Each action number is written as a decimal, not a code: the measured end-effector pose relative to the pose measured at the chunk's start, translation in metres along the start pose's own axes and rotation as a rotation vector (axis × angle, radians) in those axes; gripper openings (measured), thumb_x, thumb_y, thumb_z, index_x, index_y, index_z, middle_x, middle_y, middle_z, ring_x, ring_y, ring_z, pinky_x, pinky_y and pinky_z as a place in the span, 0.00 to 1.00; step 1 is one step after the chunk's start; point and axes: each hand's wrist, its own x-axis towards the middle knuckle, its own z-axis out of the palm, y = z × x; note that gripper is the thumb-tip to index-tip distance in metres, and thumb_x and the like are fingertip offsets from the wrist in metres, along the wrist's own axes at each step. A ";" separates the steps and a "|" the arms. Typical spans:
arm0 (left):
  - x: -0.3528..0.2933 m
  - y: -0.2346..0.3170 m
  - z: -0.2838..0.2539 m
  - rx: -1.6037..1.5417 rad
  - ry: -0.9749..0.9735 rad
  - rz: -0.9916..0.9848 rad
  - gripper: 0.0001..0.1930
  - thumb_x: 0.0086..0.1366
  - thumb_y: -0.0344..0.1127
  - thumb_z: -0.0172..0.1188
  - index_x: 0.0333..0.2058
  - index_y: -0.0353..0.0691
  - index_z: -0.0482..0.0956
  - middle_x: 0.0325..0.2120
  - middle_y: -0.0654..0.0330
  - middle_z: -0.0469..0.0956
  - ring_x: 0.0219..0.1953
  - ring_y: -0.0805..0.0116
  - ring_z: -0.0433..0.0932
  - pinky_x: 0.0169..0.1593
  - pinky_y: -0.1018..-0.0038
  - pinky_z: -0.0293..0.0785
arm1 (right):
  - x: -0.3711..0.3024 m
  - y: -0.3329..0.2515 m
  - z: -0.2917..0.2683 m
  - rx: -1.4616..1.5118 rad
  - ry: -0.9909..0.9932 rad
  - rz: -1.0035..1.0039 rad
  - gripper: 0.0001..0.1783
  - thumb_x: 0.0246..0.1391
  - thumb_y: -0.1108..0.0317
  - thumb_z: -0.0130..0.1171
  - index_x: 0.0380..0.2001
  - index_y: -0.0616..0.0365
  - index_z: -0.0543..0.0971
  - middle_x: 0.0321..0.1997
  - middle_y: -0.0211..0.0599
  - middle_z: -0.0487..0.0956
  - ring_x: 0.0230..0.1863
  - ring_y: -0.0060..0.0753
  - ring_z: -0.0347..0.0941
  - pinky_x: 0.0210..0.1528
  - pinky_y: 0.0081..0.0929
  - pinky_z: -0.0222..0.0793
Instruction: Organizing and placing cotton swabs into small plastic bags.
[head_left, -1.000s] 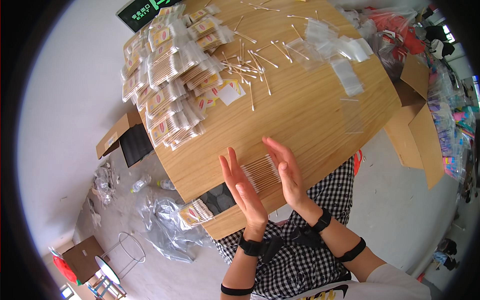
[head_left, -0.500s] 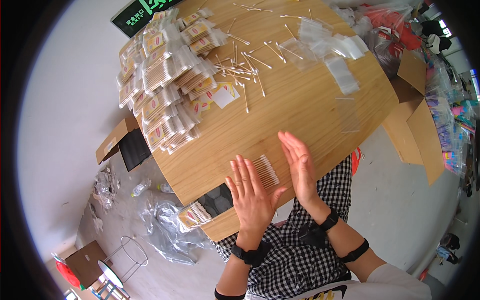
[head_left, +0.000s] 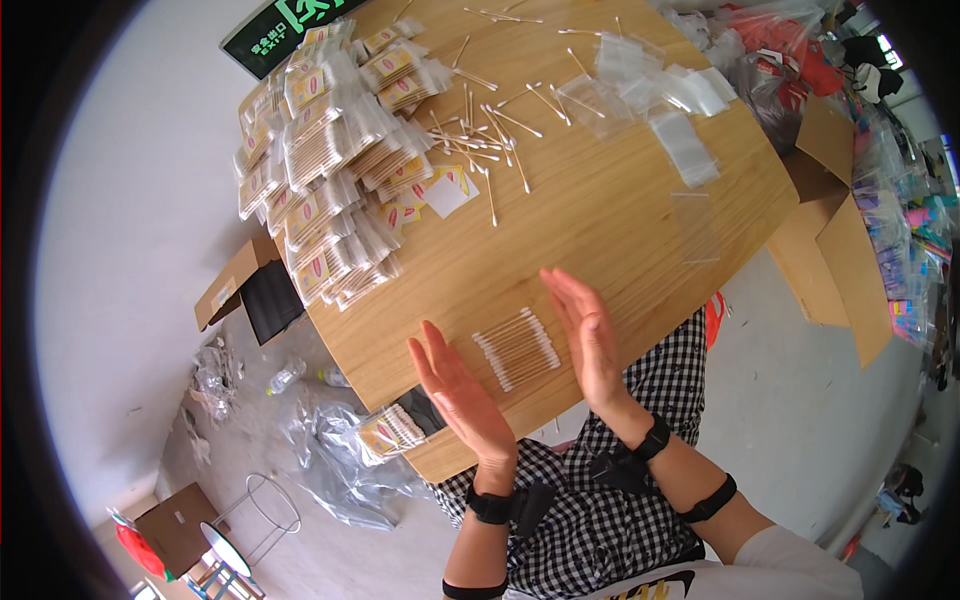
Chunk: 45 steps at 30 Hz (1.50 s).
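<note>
A flat row of cotton swabs (head_left: 517, 349) lies side by side on the wooden table (head_left: 600, 260), near its front edge. My left hand (head_left: 457, 395) is at the row's left, fingers stretched out and palm turned toward the swabs. On the other side, my right hand (head_left: 590, 345) is held on edge with its fingers straight, facing the row. Both hands are apart from the swabs and hold nothing. By my left wrist, a pack of cotton swabs (head_left: 392, 432) with a yellow label sits at the table's edge, beside a dark object (head_left: 422, 408) partly hidden by my hand.
Bagged swab packs (head_left: 330, 150) are heaped at the far left. Loose cotton swabs (head_left: 490, 140) and label cards (head_left: 448, 195) lie next to them. Clear plastic bags (head_left: 683, 148) are at the far right. Cardboard boxes (head_left: 835, 250) stand beyond the table's sides.
My left hand has moved left off the swab row and turned on edge, uncovering the whole row. My right hand has shifted slightly left.
</note>
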 end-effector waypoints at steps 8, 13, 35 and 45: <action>0.001 -0.007 0.013 0.050 -0.089 0.082 0.40 0.72 0.64 0.37 0.72 0.43 0.44 0.72 0.49 0.47 0.74 0.57 0.42 0.74 0.59 0.32 | 0.000 0.000 0.016 0.044 -0.029 0.011 0.40 0.68 0.41 0.39 0.67 0.66 0.56 0.71 0.52 0.59 0.75 0.43 0.50 0.75 0.40 0.42; 0.016 -0.008 0.008 -0.058 -0.092 0.054 0.41 0.71 0.66 0.37 0.72 0.43 0.45 0.72 0.49 0.48 0.74 0.58 0.42 0.74 0.60 0.32 | 0.017 -0.002 0.011 -0.002 -0.085 0.023 0.42 0.68 0.38 0.34 0.68 0.64 0.56 0.72 0.51 0.58 0.75 0.42 0.50 0.76 0.41 0.41; -0.018 0.004 0.005 1.508 -0.641 0.438 0.55 0.60 0.70 0.52 0.67 0.23 0.51 0.69 0.38 0.50 0.72 0.43 0.47 0.71 0.51 0.45 | 0.003 -0.017 -0.045 -0.569 -0.027 -0.184 0.14 0.55 0.84 0.51 0.36 0.56 0.83 0.54 0.41 0.77 0.55 0.37 0.74 0.50 0.29 0.71; -0.016 -0.013 0.002 1.515 -0.613 0.472 0.53 0.61 0.70 0.51 0.66 0.24 0.54 0.69 0.39 0.51 0.73 0.46 0.49 0.71 0.54 0.48 | 0.001 -0.007 -0.053 -0.742 -0.331 -0.385 0.08 0.45 0.81 0.57 0.19 0.55 0.79 0.51 0.32 0.80 0.56 0.43 0.73 0.54 0.39 0.70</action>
